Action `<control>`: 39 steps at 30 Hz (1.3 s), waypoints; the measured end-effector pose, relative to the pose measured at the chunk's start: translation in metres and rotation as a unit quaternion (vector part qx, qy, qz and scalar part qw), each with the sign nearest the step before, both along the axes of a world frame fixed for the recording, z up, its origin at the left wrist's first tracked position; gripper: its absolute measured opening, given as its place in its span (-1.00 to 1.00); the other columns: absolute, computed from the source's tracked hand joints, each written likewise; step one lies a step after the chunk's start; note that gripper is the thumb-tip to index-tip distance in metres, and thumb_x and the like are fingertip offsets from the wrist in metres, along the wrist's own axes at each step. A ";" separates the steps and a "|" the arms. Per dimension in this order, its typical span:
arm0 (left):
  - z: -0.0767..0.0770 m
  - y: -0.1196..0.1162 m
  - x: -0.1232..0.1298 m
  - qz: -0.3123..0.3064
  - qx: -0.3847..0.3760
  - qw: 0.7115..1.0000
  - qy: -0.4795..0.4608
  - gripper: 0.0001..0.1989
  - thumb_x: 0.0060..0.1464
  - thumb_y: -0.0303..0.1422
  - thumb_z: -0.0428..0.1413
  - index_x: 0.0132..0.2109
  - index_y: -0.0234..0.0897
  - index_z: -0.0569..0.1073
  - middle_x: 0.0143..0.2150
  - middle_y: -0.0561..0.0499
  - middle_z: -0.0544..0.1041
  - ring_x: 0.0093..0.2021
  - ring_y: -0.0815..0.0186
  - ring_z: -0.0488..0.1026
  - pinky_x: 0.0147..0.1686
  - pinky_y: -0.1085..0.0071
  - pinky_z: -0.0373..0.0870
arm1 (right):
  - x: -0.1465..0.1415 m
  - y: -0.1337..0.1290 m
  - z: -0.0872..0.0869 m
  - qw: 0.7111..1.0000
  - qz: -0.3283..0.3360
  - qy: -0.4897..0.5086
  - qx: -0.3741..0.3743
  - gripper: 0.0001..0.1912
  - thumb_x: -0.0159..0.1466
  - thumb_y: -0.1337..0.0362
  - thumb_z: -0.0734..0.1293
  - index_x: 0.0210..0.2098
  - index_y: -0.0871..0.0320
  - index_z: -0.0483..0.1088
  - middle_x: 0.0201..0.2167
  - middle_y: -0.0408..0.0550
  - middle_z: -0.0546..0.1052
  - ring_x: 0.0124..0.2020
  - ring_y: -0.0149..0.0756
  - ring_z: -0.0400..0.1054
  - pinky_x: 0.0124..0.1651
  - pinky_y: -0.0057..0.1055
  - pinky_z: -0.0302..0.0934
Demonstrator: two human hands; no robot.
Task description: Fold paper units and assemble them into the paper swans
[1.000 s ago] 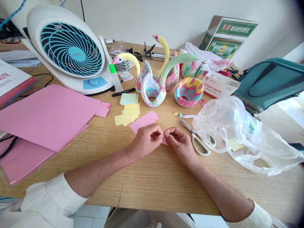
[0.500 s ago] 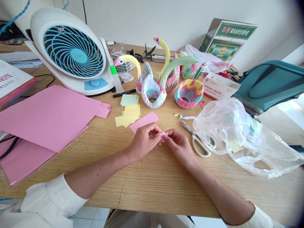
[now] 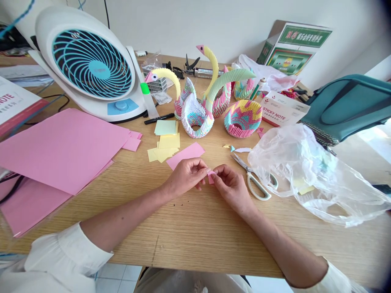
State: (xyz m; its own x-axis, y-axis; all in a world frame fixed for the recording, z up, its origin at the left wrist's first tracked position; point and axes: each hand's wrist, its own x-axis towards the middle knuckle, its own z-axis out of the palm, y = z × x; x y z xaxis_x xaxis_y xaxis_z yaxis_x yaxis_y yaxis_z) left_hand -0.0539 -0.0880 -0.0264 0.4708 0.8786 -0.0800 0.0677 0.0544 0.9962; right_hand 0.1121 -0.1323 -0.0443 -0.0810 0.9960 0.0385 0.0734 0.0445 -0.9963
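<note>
A small piece of pink paper [image 3: 210,176] is pinched between my fingertips, above the wooden tabletop [image 3: 195,232]. My left hand [image 3: 186,177] and my right hand [image 3: 232,188] both hold it, one from each side. A longer pink paper strip [image 3: 185,156] lies just beyond my left hand. Steel scissors with pale green handles [image 3: 253,179] rest to the right of my right hand, not touching it. Pale yellow paper slips [image 3: 161,153] lie further left, beyond the pink strip.
Folded-paper swans [image 3: 195,116] and a striped paper bowl [image 3: 242,119] stand at the back. Large pink sheets [image 3: 64,150] cover the left side, below a white desk fan [image 3: 91,71]. A clear plastic bag [image 3: 308,175] lies right, near a teal bag [image 3: 345,108] and a sticky note box [image 3: 282,109].
My hands have drawn slightly apart, and more of the small pink piece now shows between my fingertips. The objects on the table have not visibly moved.
</note>
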 end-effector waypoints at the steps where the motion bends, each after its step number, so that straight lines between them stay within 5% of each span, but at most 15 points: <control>1: 0.000 0.000 0.000 0.002 0.003 1.000 0.005 -0.78 0.10 -0.26 0.15 -0.38 -0.34 0.43 -0.54 0.08 0.45 -0.57 0.45 0.39 -0.65 0.56 0.44 | 0.000 0.000 0.000 1.000 0.000 -0.001 -0.001 -0.76 0.30 0.11 0.37 -0.35 0.15 0.37 -0.48 -0.17 0.43 -0.46 -0.40 0.26 -0.39 -0.44 0.14; 22: -0.009 -0.003 -0.002 0.001 0.052 0.998 0.048 -0.80 0.17 -0.25 0.09 -0.33 -0.29 0.38 -0.50 0.11 0.39 -0.54 0.44 0.37 -0.64 0.56 0.42 | -0.002 -0.002 0.000 0.996 -0.021 -0.091 0.005 -0.78 0.30 0.12 0.35 -0.37 0.14 0.40 -0.50 -0.15 0.44 -0.52 -0.40 0.19 -0.45 -0.42 0.06; 27: -0.004 -0.003 -0.003 -0.028 0.054 0.997 0.040 -0.69 0.24 -0.14 0.03 -0.29 -0.31 0.43 -0.42 0.04 0.45 -0.47 0.41 0.41 -0.62 0.55 0.45 | -0.001 -0.001 -0.001 0.996 -0.030 -0.078 0.006 -0.73 0.28 0.07 0.36 -0.39 0.14 0.39 -0.53 -0.16 0.42 -0.53 -0.40 0.19 -0.48 -0.43 0.05; 35: -0.010 -0.001 -0.002 0.025 0.048 0.999 0.001 -0.72 0.15 -0.17 0.16 -0.34 -0.30 0.37 -0.54 0.14 0.36 -0.59 0.47 0.31 -0.63 0.55 0.40 | -0.001 -0.001 0.004 0.999 -0.005 0.028 -0.026 -0.70 0.24 0.02 0.40 -0.22 0.11 0.44 -0.36 -0.10 0.52 -0.39 -0.33 0.38 -0.31 -0.40 0.27; 39: -0.013 0.001 -0.002 0.048 0.019 0.998 -0.035 -0.70 0.11 -0.15 0.20 -0.34 -0.31 0.38 -0.54 0.14 0.36 -0.57 0.48 0.33 -0.63 0.57 0.40 | 0.002 0.002 0.004 0.998 -0.014 0.035 -0.051 -0.65 0.20 -0.06 0.41 -0.34 0.12 0.45 -0.43 -0.11 0.50 -0.44 -0.33 0.36 -0.35 -0.39 0.29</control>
